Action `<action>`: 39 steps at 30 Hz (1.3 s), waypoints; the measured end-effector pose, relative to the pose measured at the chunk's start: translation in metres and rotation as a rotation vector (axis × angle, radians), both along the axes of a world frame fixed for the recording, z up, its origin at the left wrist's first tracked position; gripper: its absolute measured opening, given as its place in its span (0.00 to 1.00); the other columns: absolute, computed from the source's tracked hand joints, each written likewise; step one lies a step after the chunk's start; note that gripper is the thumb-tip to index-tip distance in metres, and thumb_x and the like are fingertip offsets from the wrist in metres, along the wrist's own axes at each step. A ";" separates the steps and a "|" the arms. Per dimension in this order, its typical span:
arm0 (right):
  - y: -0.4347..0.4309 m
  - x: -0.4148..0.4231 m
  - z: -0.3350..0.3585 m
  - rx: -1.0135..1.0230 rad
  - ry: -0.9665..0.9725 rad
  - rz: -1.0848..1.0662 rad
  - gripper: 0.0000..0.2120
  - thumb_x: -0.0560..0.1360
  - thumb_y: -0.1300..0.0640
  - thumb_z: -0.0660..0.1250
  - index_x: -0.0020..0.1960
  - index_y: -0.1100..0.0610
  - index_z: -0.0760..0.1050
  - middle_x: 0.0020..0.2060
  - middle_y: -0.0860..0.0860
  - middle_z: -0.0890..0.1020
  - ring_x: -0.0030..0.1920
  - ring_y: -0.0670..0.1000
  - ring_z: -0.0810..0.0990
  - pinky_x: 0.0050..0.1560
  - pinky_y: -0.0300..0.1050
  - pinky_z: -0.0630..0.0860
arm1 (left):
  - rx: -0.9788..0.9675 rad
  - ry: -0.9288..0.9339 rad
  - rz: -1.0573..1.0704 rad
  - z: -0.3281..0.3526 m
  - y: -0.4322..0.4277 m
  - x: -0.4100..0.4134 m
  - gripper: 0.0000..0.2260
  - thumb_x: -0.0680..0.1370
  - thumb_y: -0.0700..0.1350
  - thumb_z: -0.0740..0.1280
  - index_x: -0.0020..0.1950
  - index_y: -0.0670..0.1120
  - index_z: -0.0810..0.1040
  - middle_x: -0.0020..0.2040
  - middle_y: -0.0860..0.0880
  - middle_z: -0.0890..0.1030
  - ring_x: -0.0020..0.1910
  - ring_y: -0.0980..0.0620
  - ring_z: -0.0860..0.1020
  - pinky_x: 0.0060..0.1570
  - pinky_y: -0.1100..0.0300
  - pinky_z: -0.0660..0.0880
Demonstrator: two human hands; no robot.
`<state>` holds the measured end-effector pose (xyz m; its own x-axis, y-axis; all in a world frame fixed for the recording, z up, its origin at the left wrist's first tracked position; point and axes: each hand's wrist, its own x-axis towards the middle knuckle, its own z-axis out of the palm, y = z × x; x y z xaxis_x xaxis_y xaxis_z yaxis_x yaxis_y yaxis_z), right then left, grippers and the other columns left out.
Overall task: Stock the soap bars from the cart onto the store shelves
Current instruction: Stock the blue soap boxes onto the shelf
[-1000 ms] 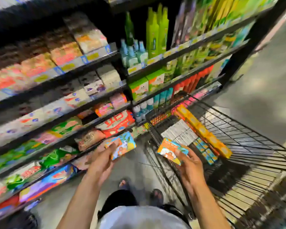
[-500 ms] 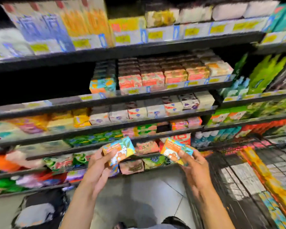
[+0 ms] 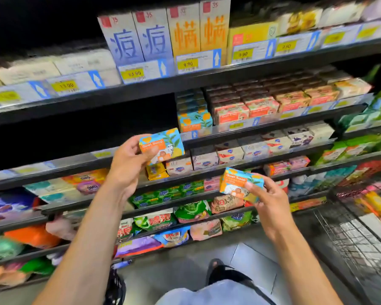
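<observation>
your left hand (image 3: 128, 164) grips upper soap box (image 3: 162, 145) | right hand (image 3: 271, 201) pinches lower soap box (image 3: 240, 182) | risk — you clip the shelf lip (image 3: 209, 139), box slips your fingers (image 3: 134, 143)

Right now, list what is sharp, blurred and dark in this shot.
Head view: the orange-and-blue cardboard soap box in the left hand and the matching box in the right hand read sharp; the black wire cart and far-left packets blur; the black shelf rail bows from wide-angle distortion; the upper-left bay is dark.
</observation>
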<state>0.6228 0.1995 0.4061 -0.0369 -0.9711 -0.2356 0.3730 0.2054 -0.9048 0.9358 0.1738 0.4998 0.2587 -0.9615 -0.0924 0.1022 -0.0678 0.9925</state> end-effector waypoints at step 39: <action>-0.075 0.068 -0.027 -0.292 -0.051 0.021 0.22 0.63 0.56 0.83 0.56 0.55 0.84 0.52 0.57 0.87 0.54 0.55 0.85 0.50 0.42 0.81 | -0.262 -0.825 -0.146 0.005 -0.164 0.056 0.22 0.76 0.42 0.74 0.69 0.54 0.76 0.67 0.56 0.77 0.67 0.54 0.74 0.64 0.63 0.69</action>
<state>0.6910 0.1250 0.3795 -0.0112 -0.9985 0.0530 0.4180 -0.0528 -0.9069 0.9921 0.0093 0.5049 0.0185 -0.9542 0.2986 -0.6466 0.2164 0.7315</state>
